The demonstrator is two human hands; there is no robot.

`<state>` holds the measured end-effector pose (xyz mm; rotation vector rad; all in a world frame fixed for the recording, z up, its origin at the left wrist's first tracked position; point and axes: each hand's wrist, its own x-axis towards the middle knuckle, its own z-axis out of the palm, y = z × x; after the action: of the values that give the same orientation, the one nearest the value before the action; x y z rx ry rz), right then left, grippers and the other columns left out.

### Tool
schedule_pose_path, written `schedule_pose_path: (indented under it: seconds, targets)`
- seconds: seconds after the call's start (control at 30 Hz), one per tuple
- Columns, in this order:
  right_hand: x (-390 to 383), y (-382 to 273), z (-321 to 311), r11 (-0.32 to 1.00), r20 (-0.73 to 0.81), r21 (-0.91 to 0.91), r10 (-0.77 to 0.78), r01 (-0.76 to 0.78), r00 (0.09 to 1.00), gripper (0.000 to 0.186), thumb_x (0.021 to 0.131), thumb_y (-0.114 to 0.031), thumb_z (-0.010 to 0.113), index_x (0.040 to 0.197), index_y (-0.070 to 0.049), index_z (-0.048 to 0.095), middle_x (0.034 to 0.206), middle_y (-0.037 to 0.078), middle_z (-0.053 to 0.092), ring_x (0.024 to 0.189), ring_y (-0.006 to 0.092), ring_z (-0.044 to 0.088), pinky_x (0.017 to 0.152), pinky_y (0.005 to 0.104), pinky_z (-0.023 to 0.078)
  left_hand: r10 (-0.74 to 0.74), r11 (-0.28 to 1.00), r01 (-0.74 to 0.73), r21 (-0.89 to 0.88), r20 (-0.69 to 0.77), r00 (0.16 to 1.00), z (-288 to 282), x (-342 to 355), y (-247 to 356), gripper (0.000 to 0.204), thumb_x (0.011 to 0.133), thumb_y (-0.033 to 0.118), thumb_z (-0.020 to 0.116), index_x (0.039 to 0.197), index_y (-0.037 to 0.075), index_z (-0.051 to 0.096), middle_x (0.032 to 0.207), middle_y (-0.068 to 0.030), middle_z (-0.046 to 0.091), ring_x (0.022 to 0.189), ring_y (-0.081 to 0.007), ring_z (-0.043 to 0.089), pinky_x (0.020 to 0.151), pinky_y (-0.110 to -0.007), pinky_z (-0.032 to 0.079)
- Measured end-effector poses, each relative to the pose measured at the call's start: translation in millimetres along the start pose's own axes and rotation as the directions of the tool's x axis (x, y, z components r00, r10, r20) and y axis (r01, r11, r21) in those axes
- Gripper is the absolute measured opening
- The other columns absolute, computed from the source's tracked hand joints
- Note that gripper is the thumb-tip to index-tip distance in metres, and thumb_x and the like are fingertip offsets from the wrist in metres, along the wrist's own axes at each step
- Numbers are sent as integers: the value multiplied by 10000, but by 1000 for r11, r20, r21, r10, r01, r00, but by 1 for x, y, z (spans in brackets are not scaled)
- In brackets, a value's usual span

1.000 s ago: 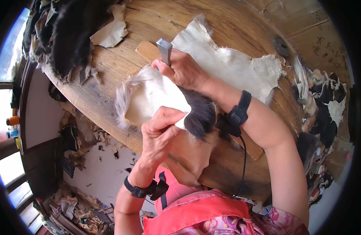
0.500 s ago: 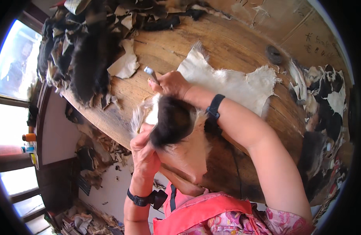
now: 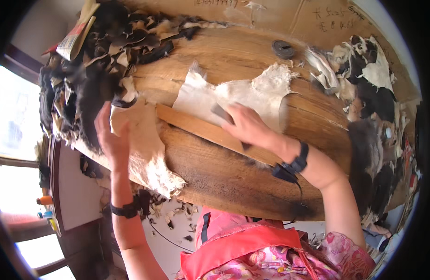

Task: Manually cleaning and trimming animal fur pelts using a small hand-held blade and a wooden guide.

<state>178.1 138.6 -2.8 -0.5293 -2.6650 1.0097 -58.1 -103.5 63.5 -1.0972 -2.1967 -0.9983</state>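
My left hand (image 3: 113, 135) is raised at the left with slightly blurred, stretched fingers, over the edge of a cream hide (image 3: 145, 144) and beside dark fur scraps (image 3: 89, 112); nothing is clearly held in it. My right hand (image 3: 250, 126) grips a flat grey metal tool (image 3: 221, 112) above a long narrow wooden strip (image 3: 191, 126). A white hide (image 3: 266, 98) with ragged, furry edges lies just beyond this hand.
The wooden work surface (image 3: 215, 182) carries heaps of scraps (image 3: 131, 42) at the back left and more pieces (image 3: 373, 98) along the right. A dark round object (image 3: 282, 49) sits near cardboard (image 3: 299, 18). Windows (image 3: 14, 112) and small spools (image 3: 45, 199) are at the left.
The dark furred piece has left my left fingers, which moved up and left and opened. My right hand still holds the tool, now lower in view. The camera view has shifted.
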Motion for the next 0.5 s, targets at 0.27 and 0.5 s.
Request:
schedule_pose_path:
  seconds: [0.27, 0.5]
  targets:
    - [-147, 20, -24, 957, -21, -253, 145, -145, 989, 432, 724, -276, 838, 997, -32, 610, 1112, 171, 587, 833, 329, 677, 701, 434, 585, 105, 937, 88, -339, 512, 852, 85, -75, 85, 306, 815, -20, 688, 1114, 43, 680, 1138, -149, 660, 1009, -323, 658, 842, -364, 534]
    - [-217, 96, -94, 820, -634, -154, 346, -551, 692, 516, 719, -230, 830, 1183, -76, 664, 1009, 143, 631, 886, 329, 666, 755, 420, 549, 574, 812, -303, -498, 588, 570, 114, -79, 129, 640, 755, 105, 774, 1351, 47, 547, 1384, -156, 557, 1343, -349, 475, 1130, -450, 370]
